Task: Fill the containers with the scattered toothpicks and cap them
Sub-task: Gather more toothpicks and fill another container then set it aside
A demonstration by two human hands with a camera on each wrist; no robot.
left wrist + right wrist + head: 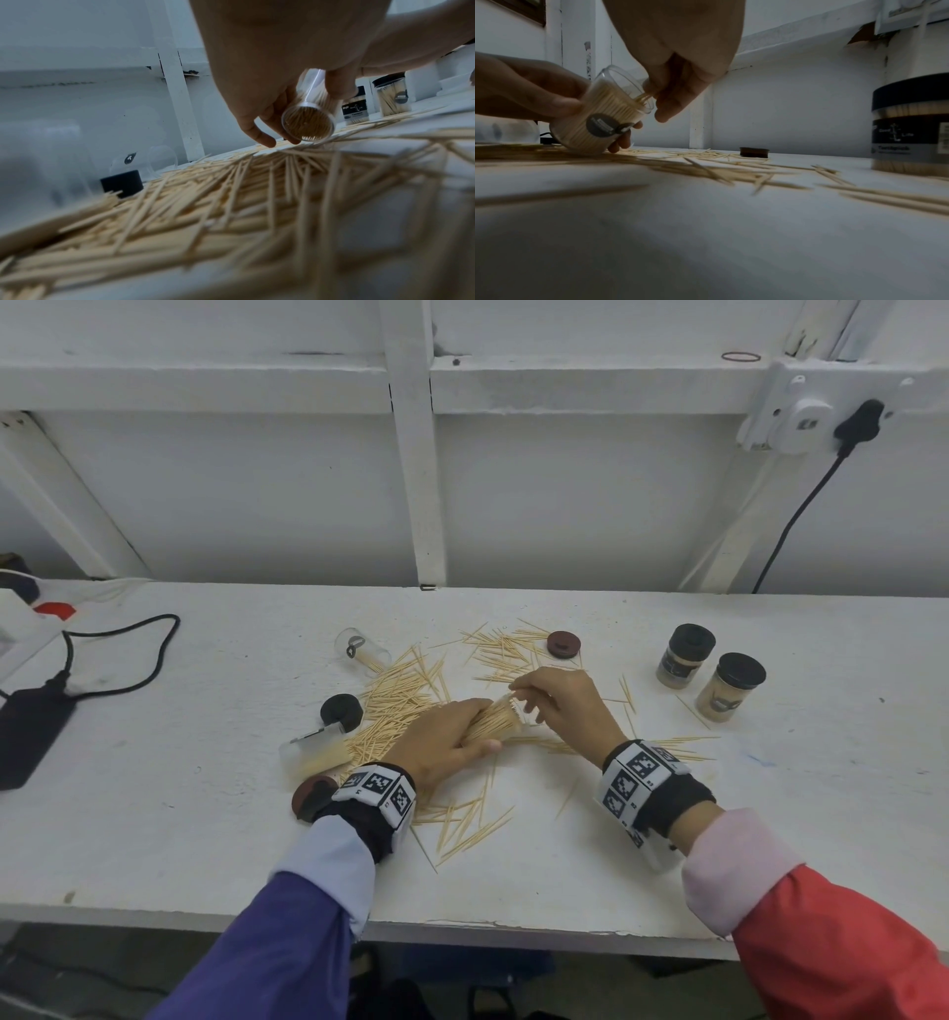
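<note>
Lying on its side far left, a half-filled jar (313, 752) waits beside a black cap (341, 711), and an empty jar (361, 648) lies behind the toothpick heap (405, 701) on the table (205, 814). The left hand (447, 742) grips the tilted jar (598, 119), nearly full, its long axis running up and rightward so the open mouth faces the right hand (560, 706). That hand pinches a few toothpicks (643, 98) right at the rim. Because the mouth points right, the right hand is the nearer feeder, and sticks probably must slide in parallel to the axis. A brown cap (563, 643) lies beyond; two capped jars (711, 672) stand far right.
</note>
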